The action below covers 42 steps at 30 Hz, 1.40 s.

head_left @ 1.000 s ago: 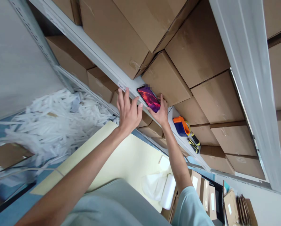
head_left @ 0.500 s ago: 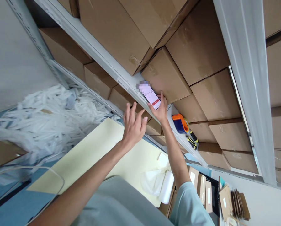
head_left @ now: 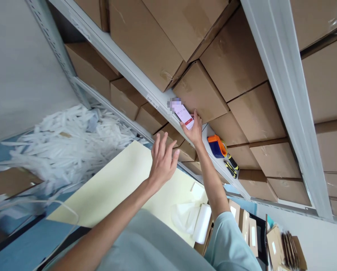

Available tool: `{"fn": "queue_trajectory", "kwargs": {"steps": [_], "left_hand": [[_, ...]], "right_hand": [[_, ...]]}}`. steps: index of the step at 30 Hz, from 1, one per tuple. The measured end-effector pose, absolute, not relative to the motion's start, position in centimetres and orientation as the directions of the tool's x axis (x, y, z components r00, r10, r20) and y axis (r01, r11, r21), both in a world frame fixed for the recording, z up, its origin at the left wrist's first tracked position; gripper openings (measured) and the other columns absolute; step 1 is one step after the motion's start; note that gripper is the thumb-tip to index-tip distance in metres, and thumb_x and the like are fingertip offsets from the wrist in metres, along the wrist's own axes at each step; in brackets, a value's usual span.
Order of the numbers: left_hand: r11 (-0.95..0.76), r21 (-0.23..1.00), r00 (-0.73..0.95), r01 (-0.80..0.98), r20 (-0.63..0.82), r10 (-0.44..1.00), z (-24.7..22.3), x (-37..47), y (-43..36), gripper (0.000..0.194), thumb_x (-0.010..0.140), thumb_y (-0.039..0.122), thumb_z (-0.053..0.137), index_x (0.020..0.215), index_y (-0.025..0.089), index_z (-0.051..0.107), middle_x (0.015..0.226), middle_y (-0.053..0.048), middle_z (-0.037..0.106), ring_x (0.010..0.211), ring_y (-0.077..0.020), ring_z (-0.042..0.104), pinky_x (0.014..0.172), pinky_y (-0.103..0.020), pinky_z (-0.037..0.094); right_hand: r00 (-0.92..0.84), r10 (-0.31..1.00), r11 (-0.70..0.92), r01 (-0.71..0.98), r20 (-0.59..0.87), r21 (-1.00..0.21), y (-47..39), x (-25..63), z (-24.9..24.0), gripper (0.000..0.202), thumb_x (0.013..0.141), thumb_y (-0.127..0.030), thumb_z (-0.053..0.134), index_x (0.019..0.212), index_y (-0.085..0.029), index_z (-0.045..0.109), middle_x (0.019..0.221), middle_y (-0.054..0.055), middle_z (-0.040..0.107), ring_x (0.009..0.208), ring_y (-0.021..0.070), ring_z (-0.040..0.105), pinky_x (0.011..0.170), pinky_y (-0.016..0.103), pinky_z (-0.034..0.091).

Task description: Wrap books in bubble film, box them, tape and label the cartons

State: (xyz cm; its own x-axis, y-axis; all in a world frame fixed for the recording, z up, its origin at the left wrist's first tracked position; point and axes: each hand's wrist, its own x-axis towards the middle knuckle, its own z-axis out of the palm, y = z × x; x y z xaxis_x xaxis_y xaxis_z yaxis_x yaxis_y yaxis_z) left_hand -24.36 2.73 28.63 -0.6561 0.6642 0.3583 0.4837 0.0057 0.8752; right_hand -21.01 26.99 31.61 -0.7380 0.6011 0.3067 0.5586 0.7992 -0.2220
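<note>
A smartphone [head_left: 183,114] with a lit screen, a timer readout and a red button lies at the metal shelf's edge, against a cardboard box [head_left: 199,92]. My right hand [head_left: 194,129] grips its lower end, thumb on one side and fingers on the other. My left hand [head_left: 164,156] hovers in the air in front of the shelf, its fingers spread and nothing in it. On the shelf beside my right wrist are an orange and blue tape dispenser [head_left: 217,146] and black and yellow cutters [head_left: 231,168].
Cardboard boxes [head_left: 253,113] fill the shelves. Below stands a pale yellow table [head_left: 114,180] with a roll of clear plastic [head_left: 201,224]. Shredded white paper [head_left: 64,143] is heaped at the left. Flattened cartons [head_left: 289,248] stand at the lower right.
The view has shifted slightly, moving the shelf and boxes in the picture. My left hand has drawn a little lower, away from the shelf edge. My right hand stays on the smartphone.
</note>
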Motion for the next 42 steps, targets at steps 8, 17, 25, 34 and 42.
{"fn": "queue_trajectory", "kwargs": {"steps": [8,17,25,34,42], "left_hand": [[0.030,0.860,-0.662,0.510,0.369,0.652,29.6,-21.8,-1.3,0.047,0.116,0.046,0.040,0.150,0.022,0.064,0.179,-0.021,0.043,0.172,-0.0414,0.028,0.132,-0.067,0.036],[0.057,0.863,-0.664,0.503,0.343,0.665,30.4,-22.1,-6.7,0.047,0.116,0.047,0.041,0.146,0.020,0.067,0.175,-0.021,0.048,0.172,-0.0408,0.029,0.134,-0.067,0.032],[0.002,0.880,-0.633,0.475,0.341,0.695,29.8,-20.1,-10.3,0.043,0.117,0.047,0.042,0.142,0.023,0.068,0.168,-0.016,0.058,0.168,-0.0365,0.038,0.134,-0.062,0.037],[-0.012,0.912,-0.593,0.411,0.277,0.756,28.5,-17.8,-14.1,0.044,0.116,0.050,0.042,0.140,0.025,0.069,0.161,-0.012,0.065,0.162,-0.0336,0.048,0.132,-0.059,0.042],[0.006,0.905,-0.526,0.425,0.241,0.816,27.6,-16.2,-17.1,0.043,0.116,0.049,0.041,0.135,0.027,0.073,0.150,-0.009,0.074,0.155,-0.0332,0.056,0.129,-0.061,0.046]], "right_hand": [[-0.688,0.606,0.795,0.546,0.398,-0.266,26.2,-21.1,32.6,0.090,0.106,-0.072,0.061,0.171,-0.013,0.040,0.155,0.026,0.063,0.143,0.0362,0.059,0.124,0.055,0.046],[-0.309,0.691,0.714,0.437,0.654,-0.548,16.7,-17.2,35.5,0.060,0.114,-0.059,0.047,0.151,-0.015,0.062,0.139,0.023,0.070,0.133,0.0318,0.065,0.119,0.054,0.049],[-0.185,0.913,0.405,0.284,0.365,-0.869,-0.2,-10.2,33.3,0.045,0.108,-0.058,0.061,0.126,-0.018,0.073,0.105,0.008,0.074,0.095,0.0209,0.068,0.096,0.038,0.059],[-0.248,0.959,0.192,0.219,0.136,-0.957,-10.4,-6.2,31.6,0.040,0.112,-0.054,0.058,0.130,-0.022,0.075,0.126,0.012,0.076,0.113,0.0229,0.072,0.104,0.038,0.059],[-0.266,0.963,0.086,0.167,0.039,-0.982,-13.6,-5.5,30.8,0.038,0.106,-0.053,0.068,0.125,-0.022,0.075,0.110,0.009,0.079,0.101,0.0234,0.074,0.096,0.040,0.061]]}}
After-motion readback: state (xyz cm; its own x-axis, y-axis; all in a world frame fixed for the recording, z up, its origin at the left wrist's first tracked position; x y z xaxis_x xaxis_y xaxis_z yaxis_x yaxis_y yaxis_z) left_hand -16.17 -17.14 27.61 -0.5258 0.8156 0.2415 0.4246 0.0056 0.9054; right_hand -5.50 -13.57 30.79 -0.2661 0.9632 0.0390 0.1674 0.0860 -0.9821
